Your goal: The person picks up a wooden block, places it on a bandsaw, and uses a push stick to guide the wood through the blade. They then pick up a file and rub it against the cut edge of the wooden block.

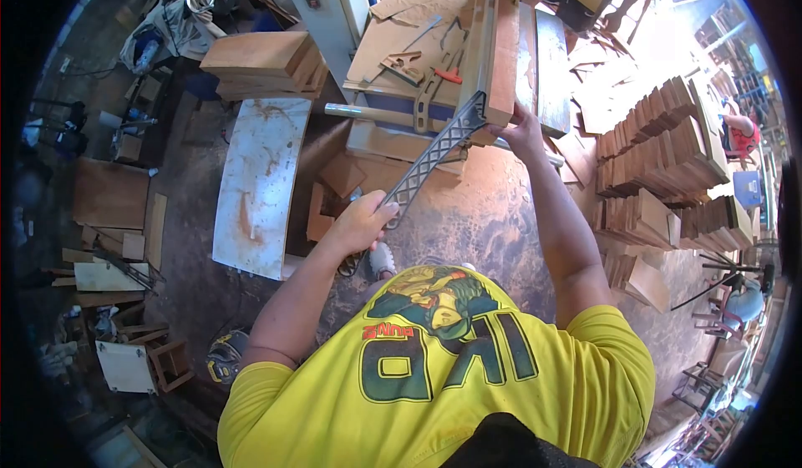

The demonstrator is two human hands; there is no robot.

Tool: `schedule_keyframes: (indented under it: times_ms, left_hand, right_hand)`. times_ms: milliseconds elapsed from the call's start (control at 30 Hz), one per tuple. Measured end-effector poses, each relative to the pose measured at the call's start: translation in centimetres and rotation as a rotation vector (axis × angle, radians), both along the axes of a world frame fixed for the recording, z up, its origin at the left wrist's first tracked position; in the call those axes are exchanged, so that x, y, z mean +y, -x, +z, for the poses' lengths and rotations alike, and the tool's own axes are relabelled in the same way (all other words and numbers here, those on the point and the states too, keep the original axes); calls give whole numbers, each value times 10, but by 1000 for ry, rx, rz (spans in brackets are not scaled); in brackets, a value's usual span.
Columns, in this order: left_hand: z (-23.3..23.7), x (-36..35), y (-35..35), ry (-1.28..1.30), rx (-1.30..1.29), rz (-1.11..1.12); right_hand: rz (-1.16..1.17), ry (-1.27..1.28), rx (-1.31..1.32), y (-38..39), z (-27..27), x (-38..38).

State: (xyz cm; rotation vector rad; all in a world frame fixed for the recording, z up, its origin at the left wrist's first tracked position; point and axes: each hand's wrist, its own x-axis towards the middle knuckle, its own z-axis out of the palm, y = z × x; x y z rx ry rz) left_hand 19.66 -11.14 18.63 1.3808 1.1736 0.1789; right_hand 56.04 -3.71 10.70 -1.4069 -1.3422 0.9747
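My left hand point(365, 223) is wrapped round the lower end of a long dark lattice-patterned tool point(424, 170). The tool slants up to the right, and its far end meets the near end of a wooden board point(502, 59). At that same end of the board, my right hand point(524, 135) grips the edge from the right side, its fingers partly hidden beneath. The board lies lengthwise on a machine table. Left of it, a wooden hand plane point(404, 69) and an orange-handled tool point(447, 75) rest on a sawdust-covered surface point(380, 34).
Stacked wooden pieces point(660, 146) stand on the right. A white stained panel point(261, 188) and a pile of boards point(261, 60) are on the left. A metal tube point(347, 111) juts out leftward. A person in red point(740, 134) is at the far right.
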Motion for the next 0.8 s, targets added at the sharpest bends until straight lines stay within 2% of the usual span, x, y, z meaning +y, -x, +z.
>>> schedule_keyframes:
  times_ms: [100, 167, 200, 233, 333, 467, 567, 733, 800]
  left_hand:
    - [4, 3, -3, 14, -2, 11]
    - [2, 4, -4, 13, 21, 24]
    - [2, 4, -4, 10, 23, 20]
    - [1, 5, -4, 7, 13, 19]
    - [2, 6, -5, 6, 10, 19]
    - [2, 8, -7, 12, 8, 18]
    - [2, 9, -9, 36, -15, 39]
    - [0, 12, -8, 24, -35, 29]
    - [-2, 14, -8, 24, -34, 23]
  right_hand:
    - [-51, -56, -44, 0, -8, 1]
    - [-260, 35, -79, 6, -13, -6]
    - [-310, -9, -81, 11, -16, -7]
    - [-315, -12, -78, 14, -18, -8]
    - [-347, -6, 142, 25, -19, -12]
    - [-282, -34, 142, 28, -11, -17]
    - [-233, -108, 189, 18, -41, -12]
    - [-310, -128, 60, 16, -51, -7]
    - [-379, -56, -98, 15, -47, -9]
